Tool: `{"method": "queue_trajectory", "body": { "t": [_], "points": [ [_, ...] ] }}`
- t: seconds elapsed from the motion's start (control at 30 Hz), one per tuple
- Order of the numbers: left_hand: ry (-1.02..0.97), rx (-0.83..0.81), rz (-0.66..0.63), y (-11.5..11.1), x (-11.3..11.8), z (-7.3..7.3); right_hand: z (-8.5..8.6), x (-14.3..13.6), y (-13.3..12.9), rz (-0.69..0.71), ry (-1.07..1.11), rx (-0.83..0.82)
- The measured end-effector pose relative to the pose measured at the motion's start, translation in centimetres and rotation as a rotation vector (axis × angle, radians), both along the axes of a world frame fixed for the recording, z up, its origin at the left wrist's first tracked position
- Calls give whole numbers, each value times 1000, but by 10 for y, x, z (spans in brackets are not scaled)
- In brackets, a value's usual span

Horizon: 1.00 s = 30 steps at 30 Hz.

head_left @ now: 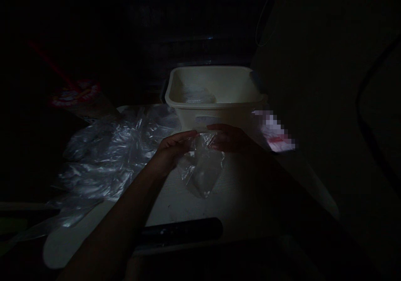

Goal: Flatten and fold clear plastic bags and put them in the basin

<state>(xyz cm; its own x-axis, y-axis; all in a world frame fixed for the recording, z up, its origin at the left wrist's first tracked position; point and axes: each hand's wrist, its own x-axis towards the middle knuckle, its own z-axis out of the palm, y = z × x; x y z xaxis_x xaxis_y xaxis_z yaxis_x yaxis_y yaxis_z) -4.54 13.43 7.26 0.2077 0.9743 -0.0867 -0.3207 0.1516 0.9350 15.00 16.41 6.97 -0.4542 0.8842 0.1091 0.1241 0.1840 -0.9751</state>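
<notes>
A small clear plastic bag (pixel 208 168) hangs between my two hands over a white board (pixel 171 199). At its upper left edge, my left hand (pixel 175 147) pinches the plastic between thumb and fingers. My right hand (pixel 228 139) grips the upper right edge, its fingers partly lost in shadow. Both hands are just in front of a cream-coloured tub (pixel 219 110), which has some clear plastic lying inside. To the left lies a heap of clear plastic bags (pixel 103 159), near my left forearm.
A dark handle-like object (pixel 188 229) lies across the board's near edge. A cup with a red patterned rim (pixel 90 103) stands at the back left. Right of the tub is a white and red packet (pixel 275 136). The surroundings are very dark.
</notes>
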Motion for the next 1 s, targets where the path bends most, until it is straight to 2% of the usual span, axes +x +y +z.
{"method": "queue_trajectory", "body": {
  "t": [0.1,0.27,0.47,0.57,0.8,1.0],
  "points": [
    [-24,16,21,0,-1,1,2,1,0,-35,-29,13],
    [-107,18,85,0,-1,3,0,2,2,-82,73,32],
    [-167,38,150,4,-5,2,0,5,3,37,-47,-21],
    [-176,42,170,4,-7,4,4,7,2,61,3,-14],
    [-164,50,225,3,-10,7,-2,1,5,-47,331,-124],
    [-197,47,250,6,-12,6,3,3,3,-81,394,-278]
  ]
}}
